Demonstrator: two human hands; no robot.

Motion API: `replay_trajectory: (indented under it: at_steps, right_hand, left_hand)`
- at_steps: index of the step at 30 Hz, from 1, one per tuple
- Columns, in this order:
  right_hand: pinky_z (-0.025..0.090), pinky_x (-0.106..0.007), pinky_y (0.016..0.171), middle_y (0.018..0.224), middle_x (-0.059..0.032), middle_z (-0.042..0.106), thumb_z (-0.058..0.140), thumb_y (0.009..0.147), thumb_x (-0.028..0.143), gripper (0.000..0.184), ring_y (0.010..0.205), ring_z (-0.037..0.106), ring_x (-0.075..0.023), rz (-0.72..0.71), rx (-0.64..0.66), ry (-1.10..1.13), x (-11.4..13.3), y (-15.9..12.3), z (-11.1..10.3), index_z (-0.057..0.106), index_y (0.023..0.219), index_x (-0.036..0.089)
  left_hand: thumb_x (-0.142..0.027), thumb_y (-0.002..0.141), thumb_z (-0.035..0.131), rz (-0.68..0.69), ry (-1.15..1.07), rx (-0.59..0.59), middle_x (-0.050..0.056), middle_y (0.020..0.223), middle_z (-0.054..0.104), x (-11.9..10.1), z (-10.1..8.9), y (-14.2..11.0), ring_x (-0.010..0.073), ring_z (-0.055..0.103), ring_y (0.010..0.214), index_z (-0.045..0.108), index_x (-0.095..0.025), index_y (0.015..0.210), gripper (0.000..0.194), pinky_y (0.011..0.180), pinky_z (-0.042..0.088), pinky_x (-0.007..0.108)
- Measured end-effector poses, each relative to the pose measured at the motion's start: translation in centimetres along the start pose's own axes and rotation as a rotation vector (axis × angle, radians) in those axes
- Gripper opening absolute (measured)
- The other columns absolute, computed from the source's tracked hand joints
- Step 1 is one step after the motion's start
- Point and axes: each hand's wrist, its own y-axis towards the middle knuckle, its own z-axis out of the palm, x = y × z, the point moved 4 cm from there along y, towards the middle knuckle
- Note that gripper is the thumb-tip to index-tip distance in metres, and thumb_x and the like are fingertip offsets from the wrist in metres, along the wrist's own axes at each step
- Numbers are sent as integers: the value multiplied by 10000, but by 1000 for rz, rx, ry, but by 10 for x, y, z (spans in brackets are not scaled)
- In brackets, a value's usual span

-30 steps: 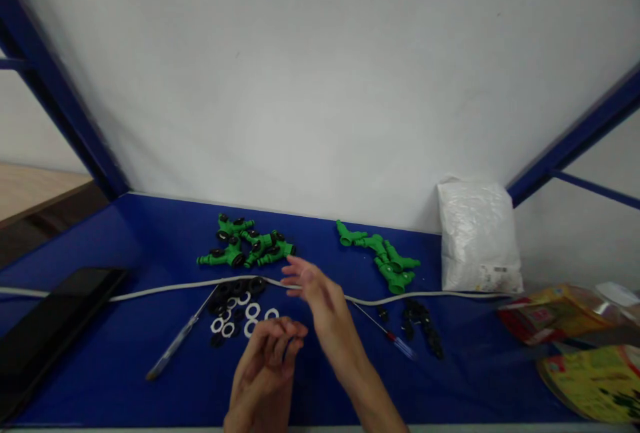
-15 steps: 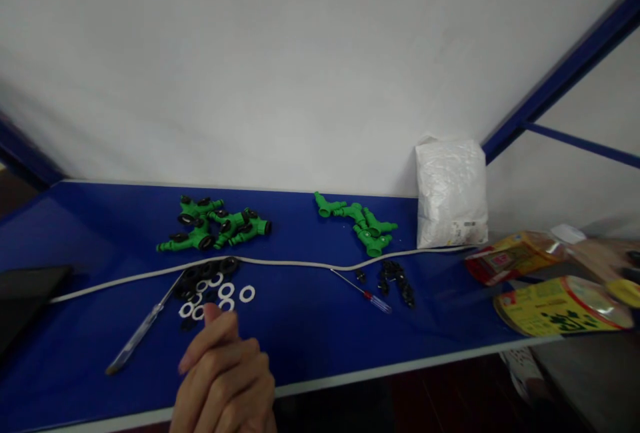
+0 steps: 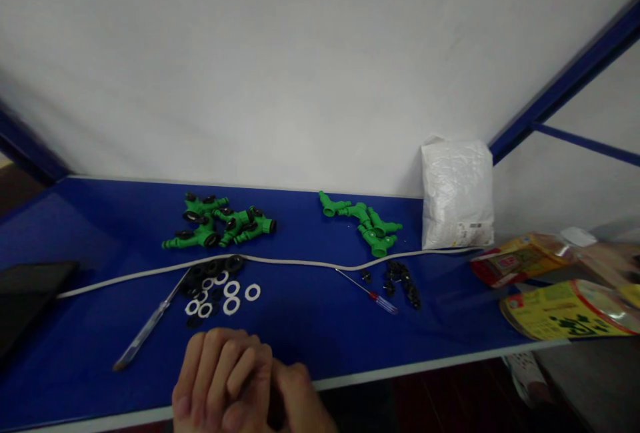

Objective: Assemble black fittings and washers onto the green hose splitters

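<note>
Left hand [image 3: 225,379] and right hand [image 3: 299,396] now show overlapping, nearer than the rings [image 3: 231,312]; left's fingers curl inward, right's I cannot tell; handling seems paused.

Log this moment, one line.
Hands: overlapping near front edge of table | Held: none seen | Nearby: white rings, black rings | Behind cord: green fittings, two groups

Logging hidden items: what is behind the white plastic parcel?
Behind the white plastic parcel, a white wall and, at right, a slanting blue metal bar show; whatever its body covers is hidden.
</note>
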Motion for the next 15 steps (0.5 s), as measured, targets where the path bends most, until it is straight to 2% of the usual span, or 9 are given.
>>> replay_trajectory:
  at_steps: [2,4,5,7,8,10,13,15]
  right_hand:
    - [540,-334,763,832,-42,741,636,904,577,369,834,696,-243,-43,-152,-159,5,-8,-69,767,904,232]
    - [545,-338,769,876,-63,754,538,982,509,358,799,697,-228,-130,-402,-531,16,-4,-142,760,962,229]
    - [543,-367,831,952,-82,759,530,985,484,340,848,696,-242,-190,-524,-764,22,1,-173,749,1016,225]
    - [455,-489,1016,1123,-148,734,579,938,441,341,1054,645,-325,-227,-570,-897,25,16,-220,733,1112,191]
    - [418,-524,1056,1187,-165,718,595,914,425,364,1112,613,-351,-236,-559,-939,24,24,-236,727,1151,182]
    - [425,-553,1040,1194,-167,724,611,881,402,370,1106,604,-367,-238,-525,-999,16,36,-257,734,1158,190]
    - [456,-568,995,1109,-168,755,652,831,397,357,1051,621,-375,-223,-497,-1043,2,48,-270,752,1106,192]
    - [466,-564,980,1066,-168,762,679,802,396,355,1045,626,-381,-216,-489,-1044,0,52,-269,759,1074,182]
  left_hand:
    - [63,838,504,-25,-51,-31,-114,368,417,-11,-1,6,10,394,312,498,-209,510,426,415,361,120]
    - [94,775,499,-67,-151,-69,-101,358,361,-17,-3,11,14,371,315,453,-193,488,408,430,372,117]
    - [94,744,503,-88,-205,-78,-93,355,331,-17,-4,12,21,355,315,441,-189,483,390,434,373,126]
    - [83,698,508,-113,-272,-63,-82,356,307,-16,-7,12,35,317,314,446,-187,483,351,435,368,145]
    - [77,684,507,-129,-277,-46,-79,356,309,-13,-9,11,42,292,313,459,-190,487,336,438,367,151]
    - [49,682,517,-169,-229,-21,-76,354,317,-7,-14,8,64,230,319,490,-201,503,308,464,387,161]
    - [-50,747,567,-247,-101,-35,-64,332,273,2,-22,6,82,156,331,474,-205,491,314,479,410,199]
    - [-187,836,594,-302,-21,-76,-62,311,225,7,-23,8,73,156,315,427,-204,448,422,462,409,219]
